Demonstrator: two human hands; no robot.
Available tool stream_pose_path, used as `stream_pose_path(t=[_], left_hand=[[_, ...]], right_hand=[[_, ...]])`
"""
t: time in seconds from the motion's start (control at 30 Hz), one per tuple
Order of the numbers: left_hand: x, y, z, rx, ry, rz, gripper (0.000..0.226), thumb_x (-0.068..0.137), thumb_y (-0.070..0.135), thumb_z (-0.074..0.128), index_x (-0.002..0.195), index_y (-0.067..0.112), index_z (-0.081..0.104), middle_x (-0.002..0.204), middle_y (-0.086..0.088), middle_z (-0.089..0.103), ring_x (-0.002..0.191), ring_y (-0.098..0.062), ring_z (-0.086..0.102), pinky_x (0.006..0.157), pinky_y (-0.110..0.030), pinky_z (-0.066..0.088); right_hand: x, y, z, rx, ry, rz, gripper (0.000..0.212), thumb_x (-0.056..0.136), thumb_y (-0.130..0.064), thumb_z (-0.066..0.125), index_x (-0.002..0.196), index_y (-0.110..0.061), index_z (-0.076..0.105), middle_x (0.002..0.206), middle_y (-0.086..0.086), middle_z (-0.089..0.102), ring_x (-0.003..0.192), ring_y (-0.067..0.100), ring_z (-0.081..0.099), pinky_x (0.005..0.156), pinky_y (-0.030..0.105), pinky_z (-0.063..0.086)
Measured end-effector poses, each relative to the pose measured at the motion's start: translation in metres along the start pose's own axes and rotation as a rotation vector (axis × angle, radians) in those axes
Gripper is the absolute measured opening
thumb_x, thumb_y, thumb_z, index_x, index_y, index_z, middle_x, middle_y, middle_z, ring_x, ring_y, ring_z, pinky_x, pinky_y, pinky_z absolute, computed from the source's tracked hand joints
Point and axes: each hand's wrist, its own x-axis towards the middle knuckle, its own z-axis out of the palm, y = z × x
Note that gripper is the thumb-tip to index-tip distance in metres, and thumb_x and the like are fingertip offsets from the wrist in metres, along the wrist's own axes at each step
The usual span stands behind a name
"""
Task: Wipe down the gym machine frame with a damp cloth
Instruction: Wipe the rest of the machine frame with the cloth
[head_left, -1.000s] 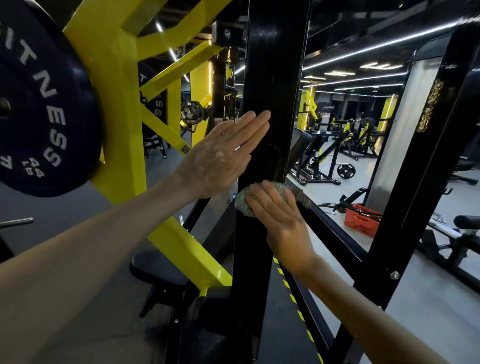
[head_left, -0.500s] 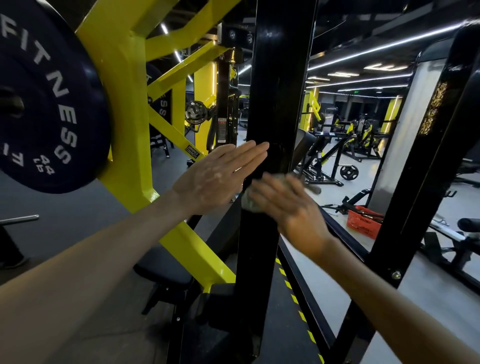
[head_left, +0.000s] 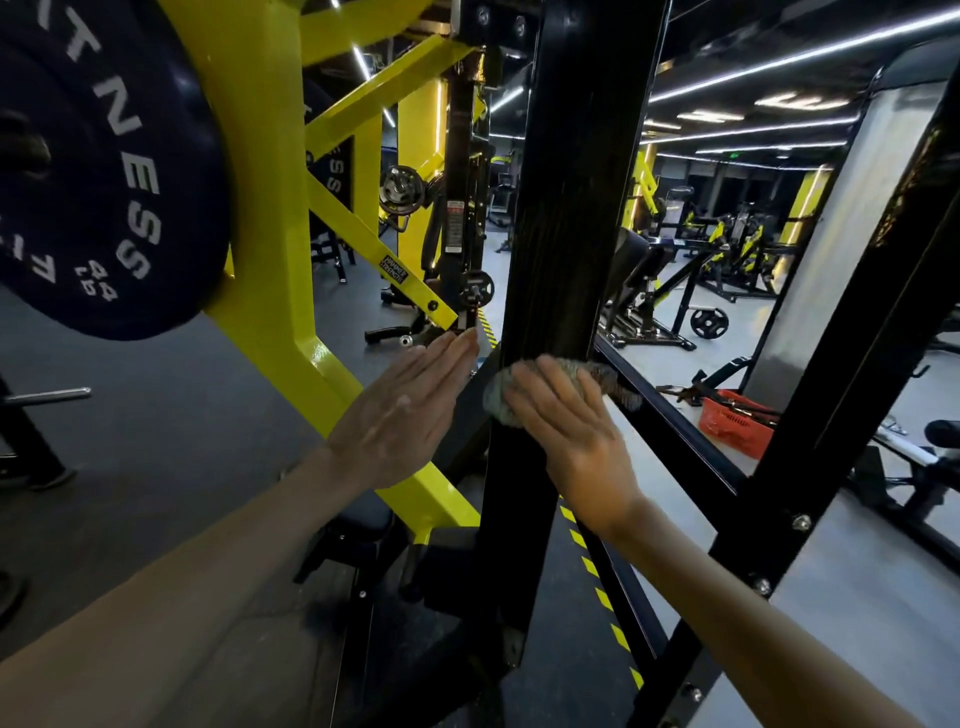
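Black and glossy, the upright post (head_left: 569, 208) of the gym machine frame fills the middle of the head view, running from the top edge down to the dark floor. The cloth (head_left: 497, 399), a grey-green bunched rag, lies against the front face of this post at about mid-height. The right hand (head_left: 569, 434) lies flat over it, fingers straight and close together and pointing up and to the left, pressing the rag onto the steel. Most of the cloth is hidden under the palm and fingers. A wad shows just left of the fingers, a strip shows above the fingertips, and a frayed tail sticks out to the right over the slanted black rail.

The left hand (head_left: 405, 410) is spread flat with nothing in it, fingers straight and together, aimed up and to the right. It sits just beside the post's left edge and close to the cloth; whether it touches the steel cannot be told.

Left of the hands rises the yellow frame (head_left: 260, 208), carrying a dark weight plate (head_left: 78, 156) lettered FITNESS and 44 LB. A black seat pad (head_left: 358, 519) sits low under the left wrist. Yellow-and-black hazard tape (head_left: 597, 577) runs along the floor below the right forearm. A red basket (head_left: 732, 423) stands on the pale floor to the right, beyond the rail.
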Motion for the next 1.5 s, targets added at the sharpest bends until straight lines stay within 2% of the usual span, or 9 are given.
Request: stream_pose_path(t=[0.1,0.23,0.37,0.53,0.63,0.73,0.97,1.27,1.5], left_hand=[[-0.008,0.006,0.007,-0.016,-0.022,0.015,0.056,0.099,0.013,0.033,0.154,0.000,0.027,0.161,-0.012,0.027,0.148,-0.023,0.026,0.119,-0.034,0.019],[-0.012,0.015,0.015,-0.043,-0.050,0.032,0.057,0.097,0.010,0.039,0.152,-0.003,0.029,0.159,-0.016,0.030,0.146,-0.028,0.031,0.119,-0.035,0.021],[-0.030,0.026,0.039,-0.138,-0.084,0.012,0.054,0.094,0.006,0.043,0.146,-0.007,0.038,0.154,-0.020,0.038,0.142,-0.032,0.036,0.116,-0.039,0.027],[-0.087,0.057,0.085,-0.273,-0.218,-0.134,0.053,0.099,0.017,0.029,0.145,-0.006,0.042,0.153,-0.018,0.039,0.142,-0.032,0.039,0.114,-0.040,0.031],[-0.121,0.078,0.108,-0.295,-0.309,-0.189,0.054,0.100,0.020,0.028,0.145,-0.005,0.042,0.152,-0.018,0.041,0.141,-0.032,0.041,0.115,-0.036,0.024],[-0.140,0.093,0.124,-0.334,-0.378,-0.264,0.056,0.096,0.021,0.032,0.146,-0.004,0.042,0.153,-0.017,0.041,0.139,-0.034,0.043,0.113,-0.036,0.025],[-0.145,0.101,0.124,-0.449,-0.361,-0.336,0.062,0.089,0.014,0.032,0.148,-0.005,0.036,0.154,-0.020,0.039,0.143,-0.037,0.034,0.117,-0.047,0.031],[-0.152,0.116,0.132,-0.478,-0.317,-0.418,0.065,0.090,0.015,0.030,0.153,-0.002,0.026,0.159,-0.017,0.030,0.149,-0.035,0.022,0.119,-0.050,0.028],[-0.158,0.121,0.147,-0.460,-0.205,-0.383,0.075,0.085,0.020,0.048,0.151,-0.004,0.024,0.156,-0.021,0.029,0.149,-0.037,0.021,0.119,-0.052,0.025]], right_hand=[[-0.047,-0.012,0.011,0.000,-0.141,-0.083,0.035,0.105,-0.010,0.040,0.137,-0.009,0.056,0.145,0.007,0.051,0.142,0.026,0.037,0.117,0.044,0.028],[-0.043,-0.007,0.001,-0.026,-0.260,-0.176,0.037,0.103,-0.010,0.039,0.133,-0.009,0.060,0.144,0.006,0.053,0.138,0.026,0.043,0.110,0.044,0.036],[0.014,0.012,-0.022,-0.077,-0.097,-0.122,0.038,0.104,-0.008,0.034,0.131,-0.006,0.061,0.140,0.011,0.056,0.135,0.029,0.045,0.115,0.042,0.026],[0.042,0.014,-0.010,-0.084,0.097,0.076,0.048,0.087,0.006,0.066,0.133,-0.004,0.057,0.142,0.014,0.053,0.137,0.034,0.041,0.121,0.042,0.015],[0.009,-0.006,0.011,-0.041,0.099,0.104,0.038,0.099,0.002,0.047,0.136,-0.002,0.054,0.143,0.016,0.051,0.138,0.034,0.039,0.122,0.041,0.011],[-0.045,-0.026,0.032,-0.035,-0.020,0.046,0.040,0.106,-0.004,0.030,0.136,-0.006,0.056,0.143,0.012,0.052,0.138,0.030,0.041,0.119,0.042,0.018],[-0.115,-0.044,0.042,-0.064,-0.318,-0.088,0.042,0.099,-0.004,0.041,0.140,-0.008,0.051,0.148,0.007,0.048,0.141,0.021,0.033,0.120,0.037,0.014],[-0.032,-0.019,0.024,-0.085,0.008,0.054,0.042,0.096,0.004,0.049,0.136,-0.005,0.054,0.143,0.015,0.052,0.137,0.033,0.041,0.120,0.042,0.016],[-0.122,-0.056,0.080,-0.017,0.011,0.058,0.042,0.101,-0.001,0.046,0.142,-0.011,0.044,0.148,0.010,0.045,0.147,0.022,0.025,0.120,0.041,0.017]])
